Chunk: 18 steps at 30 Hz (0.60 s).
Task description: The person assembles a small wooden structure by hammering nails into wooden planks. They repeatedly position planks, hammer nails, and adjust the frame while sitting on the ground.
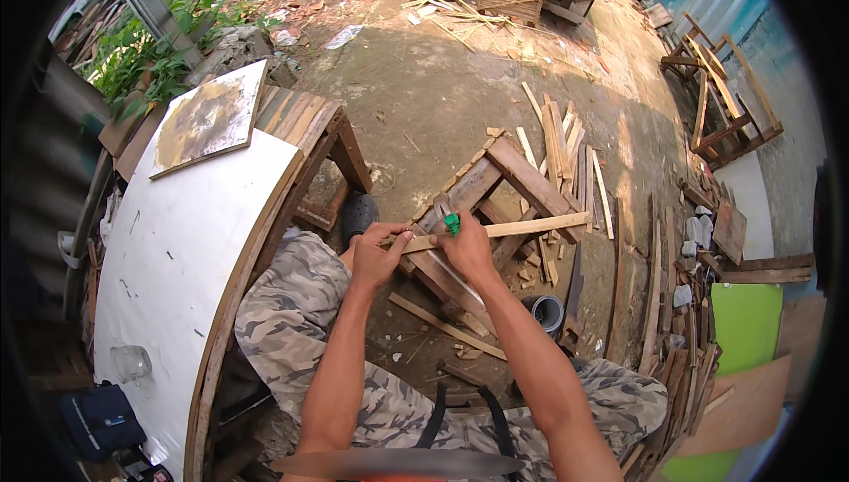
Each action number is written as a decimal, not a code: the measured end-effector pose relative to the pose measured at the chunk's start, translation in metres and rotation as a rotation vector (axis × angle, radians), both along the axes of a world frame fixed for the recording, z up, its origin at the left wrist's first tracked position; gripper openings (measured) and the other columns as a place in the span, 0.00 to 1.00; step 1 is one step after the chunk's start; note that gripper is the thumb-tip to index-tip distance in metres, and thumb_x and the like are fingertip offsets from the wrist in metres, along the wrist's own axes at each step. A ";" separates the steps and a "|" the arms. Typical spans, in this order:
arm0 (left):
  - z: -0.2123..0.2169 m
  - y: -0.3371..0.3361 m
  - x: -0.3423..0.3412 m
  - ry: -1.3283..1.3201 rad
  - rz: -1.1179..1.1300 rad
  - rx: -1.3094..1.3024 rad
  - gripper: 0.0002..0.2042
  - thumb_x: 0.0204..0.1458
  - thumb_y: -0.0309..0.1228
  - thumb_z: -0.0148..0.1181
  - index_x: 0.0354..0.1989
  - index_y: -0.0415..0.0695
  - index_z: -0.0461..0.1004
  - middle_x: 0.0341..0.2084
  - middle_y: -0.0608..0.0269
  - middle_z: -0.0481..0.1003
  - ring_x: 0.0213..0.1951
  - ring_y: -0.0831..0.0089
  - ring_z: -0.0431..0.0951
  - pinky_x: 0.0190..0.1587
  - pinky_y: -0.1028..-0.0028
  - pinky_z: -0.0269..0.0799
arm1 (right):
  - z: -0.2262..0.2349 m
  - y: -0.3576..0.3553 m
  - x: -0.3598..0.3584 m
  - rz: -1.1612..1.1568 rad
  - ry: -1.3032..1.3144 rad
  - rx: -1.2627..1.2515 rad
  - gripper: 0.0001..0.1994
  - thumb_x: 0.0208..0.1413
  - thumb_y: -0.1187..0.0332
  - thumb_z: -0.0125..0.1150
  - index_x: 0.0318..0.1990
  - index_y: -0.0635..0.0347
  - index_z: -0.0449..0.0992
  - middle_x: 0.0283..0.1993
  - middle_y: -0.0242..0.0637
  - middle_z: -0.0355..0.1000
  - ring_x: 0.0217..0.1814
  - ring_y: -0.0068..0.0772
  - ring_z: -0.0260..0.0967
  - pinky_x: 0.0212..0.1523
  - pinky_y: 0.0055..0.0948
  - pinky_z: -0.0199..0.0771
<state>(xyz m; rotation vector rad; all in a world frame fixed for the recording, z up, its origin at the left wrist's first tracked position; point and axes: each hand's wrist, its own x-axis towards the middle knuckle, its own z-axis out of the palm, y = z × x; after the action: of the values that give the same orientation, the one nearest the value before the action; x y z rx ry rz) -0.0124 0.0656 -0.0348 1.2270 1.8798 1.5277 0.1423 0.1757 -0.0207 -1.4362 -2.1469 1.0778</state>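
A pale, narrow wooden strip (pixel 531 225) lies across a rough wooden frame (pixel 522 168) in front of me. My left hand (pixel 378 255) has thumb and fingers closed at the strip's left end. My right hand (pixel 466 248) is closed around a green-handled tool (pixel 453 223), with its lower part against the strip. A short grey metal part shows beside the green handle; the rest of the tool is hidden by my fingers, so its kind is unclear. The strip's right end sticks out past the frame.
Cut wooden strips (pixel 562 141) lie on the ground beyond the frame. A grey plastic container (pixel 545 312) stands near my right forearm. To the left is a white-topped table (pixel 168 261) with a stained board (pixel 212 119) and a glass jar (pixel 131 363). Wooden furniture frames (pixel 721 97) stand farther off.
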 end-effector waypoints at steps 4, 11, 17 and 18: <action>-0.005 -0.001 -0.007 -0.019 -0.048 -0.105 0.09 0.53 0.29 0.68 0.40 0.38 0.83 0.32 0.55 0.81 0.34 0.67 0.80 0.39 0.70 0.74 | -0.003 0.001 0.000 -0.001 -0.016 -0.003 0.21 0.43 0.66 0.78 0.39 0.66 0.72 0.38 0.53 0.76 0.43 0.58 0.74 0.43 0.46 0.71; -0.008 -0.002 -0.007 0.086 -0.063 -0.118 0.07 0.54 0.28 0.68 0.39 0.40 0.83 0.31 0.58 0.80 0.33 0.70 0.79 0.37 0.72 0.73 | -0.005 0.001 0.000 -0.004 -0.051 -0.005 0.21 0.44 0.65 0.78 0.39 0.66 0.72 0.37 0.51 0.76 0.42 0.54 0.75 0.44 0.44 0.72; -0.011 -0.002 -0.006 0.114 -0.074 -0.061 0.07 0.53 0.28 0.68 0.38 0.40 0.83 0.31 0.58 0.80 0.34 0.68 0.79 0.38 0.70 0.73 | -0.002 0.003 0.002 0.015 0.002 -0.095 0.23 0.45 0.63 0.76 0.40 0.66 0.68 0.38 0.58 0.75 0.46 0.64 0.72 0.45 0.51 0.70; -0.011 -0.003 -0.006 0.144 -0.065 -0.040 0.07 0.53 0.28 0.68 0.38 0.40 0.82 0.31 0.58 0.80 0.35 0.67 0.79 0.38 0.70 0.74 | -0.002 0.003 0.002 0.020 0.006 -0.083 0.23 0.45 0.63 0.76 0.40 0.66 0.69 0.38 0.58 0.75 0.46 0.64 0.72 0.45 0.51 0.70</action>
<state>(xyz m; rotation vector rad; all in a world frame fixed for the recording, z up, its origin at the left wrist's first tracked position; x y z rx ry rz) -0.0181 0.0630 -0.0460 1.3988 1.9301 1.3942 0.1441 0.1786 -0.0222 -1.4487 -2.1391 1.1901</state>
